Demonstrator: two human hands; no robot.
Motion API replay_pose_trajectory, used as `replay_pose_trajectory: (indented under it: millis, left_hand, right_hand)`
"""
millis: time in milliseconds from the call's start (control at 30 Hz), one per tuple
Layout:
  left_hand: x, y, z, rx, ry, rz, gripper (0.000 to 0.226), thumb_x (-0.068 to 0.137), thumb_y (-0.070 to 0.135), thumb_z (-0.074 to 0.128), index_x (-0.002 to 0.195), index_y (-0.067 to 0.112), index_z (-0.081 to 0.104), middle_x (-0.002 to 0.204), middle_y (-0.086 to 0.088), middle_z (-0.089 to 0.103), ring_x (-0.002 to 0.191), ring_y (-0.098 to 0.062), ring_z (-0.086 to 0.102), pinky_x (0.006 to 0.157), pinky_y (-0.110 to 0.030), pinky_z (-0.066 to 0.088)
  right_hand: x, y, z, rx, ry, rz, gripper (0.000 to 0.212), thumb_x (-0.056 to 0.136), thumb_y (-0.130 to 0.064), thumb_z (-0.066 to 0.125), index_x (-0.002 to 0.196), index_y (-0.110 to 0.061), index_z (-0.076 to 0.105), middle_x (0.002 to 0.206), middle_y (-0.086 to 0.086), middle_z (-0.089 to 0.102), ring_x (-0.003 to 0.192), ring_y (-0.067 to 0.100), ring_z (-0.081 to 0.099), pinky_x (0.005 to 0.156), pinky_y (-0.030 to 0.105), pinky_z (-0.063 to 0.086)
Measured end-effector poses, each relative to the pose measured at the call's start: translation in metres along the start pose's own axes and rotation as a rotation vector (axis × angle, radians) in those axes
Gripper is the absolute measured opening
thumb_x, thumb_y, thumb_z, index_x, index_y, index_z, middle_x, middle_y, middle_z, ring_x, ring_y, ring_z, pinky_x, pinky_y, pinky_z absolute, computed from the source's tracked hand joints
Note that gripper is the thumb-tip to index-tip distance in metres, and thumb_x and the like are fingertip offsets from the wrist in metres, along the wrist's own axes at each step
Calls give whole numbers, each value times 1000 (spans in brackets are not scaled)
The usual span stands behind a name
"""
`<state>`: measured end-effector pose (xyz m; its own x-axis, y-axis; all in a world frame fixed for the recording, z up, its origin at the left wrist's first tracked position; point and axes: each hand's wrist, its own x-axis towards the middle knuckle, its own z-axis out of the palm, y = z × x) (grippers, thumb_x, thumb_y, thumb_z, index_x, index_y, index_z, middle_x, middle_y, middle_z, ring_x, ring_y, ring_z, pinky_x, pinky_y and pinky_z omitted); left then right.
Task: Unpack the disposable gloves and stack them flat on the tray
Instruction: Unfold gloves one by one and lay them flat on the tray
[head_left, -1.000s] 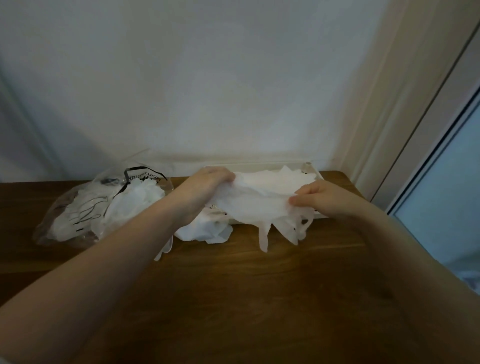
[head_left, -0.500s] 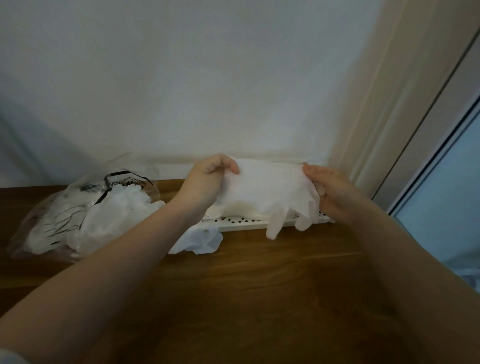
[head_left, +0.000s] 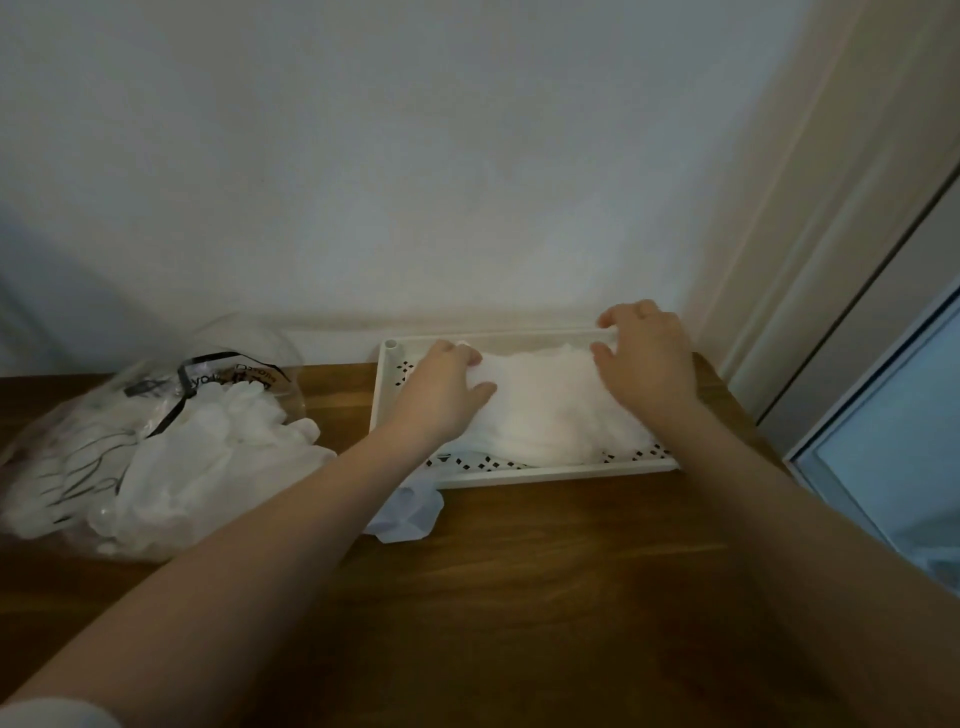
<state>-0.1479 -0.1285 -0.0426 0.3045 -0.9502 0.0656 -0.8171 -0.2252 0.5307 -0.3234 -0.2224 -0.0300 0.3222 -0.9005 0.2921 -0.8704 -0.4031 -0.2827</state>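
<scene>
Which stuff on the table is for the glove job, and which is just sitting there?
For the job:
gloves on the tray
white tray
plastic bag with loose gloves spilling out
left hand and right hand, both on the stack

Just sitting there:
crumpled scrap beside the tray
wooden table

Dim room: plain white wall (head_left: 415, 156) behind a dark wooden table (head_left: 519, 597), pale window (head_left: 893, 441) at right

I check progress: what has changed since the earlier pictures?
The glove, held up between both hands before, now lies on the stack in the tray. The left hand and right hand press it flat. The bag stayed in place.
</scene>
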Motion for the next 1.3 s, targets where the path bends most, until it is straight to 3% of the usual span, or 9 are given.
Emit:
replay_pose_trajectory:
  millis: [67,167,267,400,633,867,1033,1133,1300]
  left_hand:
    - [2,-4,3,29,-11,3,47,92,29,56,135,12,45,141,-4,40,118,-20,49,98,-29,36]
    - [4,-7,6,78,-42,13,53,90,31,58,137,12,42,142,-2,37,116,-21,51,93,-29,38]
    - [4,-10,7,165,-60,20,57,91,30,57,140,10,35,146,-4,31,116,-23,51,91,-30,40]
    - [3,-22,7,253,-76,22,55,93,29,53,138,4,35,148,-9,26,116,-26,50,93,-34,41]
    - [3,-34,3,288,-148,0,48,95,38,49,130,6,47,156,-6,8,126,-25,41,92,-36,42]
    - [-32,-26,-27,172,165,248,35,98,8,38,130,11,52,149,-5,31,127,-25,41,93,-34,45]
    - [-62,-29,-55,134,-29,256,37,97,4,36,128,14,53,126,-2,58,109,-18,57,91,-28,45]
    - [-82,-48,-59,162,-83,219,32,99,16,39,129,17,51,120,-2,62,105,-17,59,90,-33,48]
    - [-103,-74,-55,233,-209,157,49,93,43,49,135,20,43,125,0,55,104,-14,54,88,-29,46]
  right_hand:
    - [-13,-19,7,52,26,-223,32,95,-21,50,126,-15,55,135,7,48,125,25,42,106,36,30]
    - [-27,-41,27,-33,-262,-515,51,99,-33,41,146,-18,30,155,5,24,143,21,17,116,34,6]
    - [-25,-37,43,-249,-554,-441,65,97,-49,33,151,-28,3,160,1,0,147,22,-4,115,45,-9]
    - [-19,-18,36,-343,-611,-310,64,97,-50,30,151,-34,1,160,-3,-4,146,23,-7,113,53,-14]
    - [-18,16,16,-31,-663,-120,45,102,-26,27,148,-29,26,159,-4,10,146,17,3,116,43,-4]
    - [-54,-32,3,157,-78,-315,28,93,-20,53,120,-21,59,137,2,48,131,20,36,113,38,23]
    - [-96,-96,9,80,-281,-733,31,94,-26,53,122,-18,61,134,2,51,125,18,40,103,31,32]
    - [-107,-111,31,-56,-302,-640,39,93,-33,51,129,-17,54,136,5,47,126,20,39,104,33,31]
    - [-107,-115,33,135,-240,-409,11,92,-22,56,99,-19,63,110,-1,54,105,15,47,89,26,40]
